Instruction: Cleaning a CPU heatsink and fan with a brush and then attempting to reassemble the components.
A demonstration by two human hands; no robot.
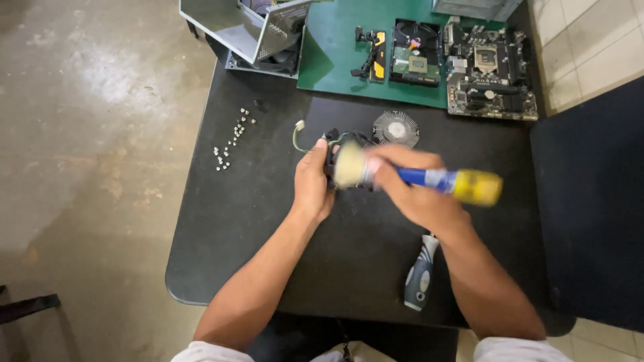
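My left hand [312, 182] grips a small black cooling fan [333, 155] above the black table; a thin wire with a white plug [299, 125] trails from the fan. My right hand [410, 188] holds a paintbrush with a blue and yellow handle [456, 182]. Its pale bristles [349, 165] press against the fan and look blurred. A round finned heatsink [396, 128] lies just behind the fan.
Several small screws [231, 139] are scattered at the table's left. A screwdriver with a blue-grey handle [420, 273] lies near the front edge. On the green mat [332, 60] at the back sit a motherboard [490, 70], a smaller board [415, 60] and an open metal case [251, 30].
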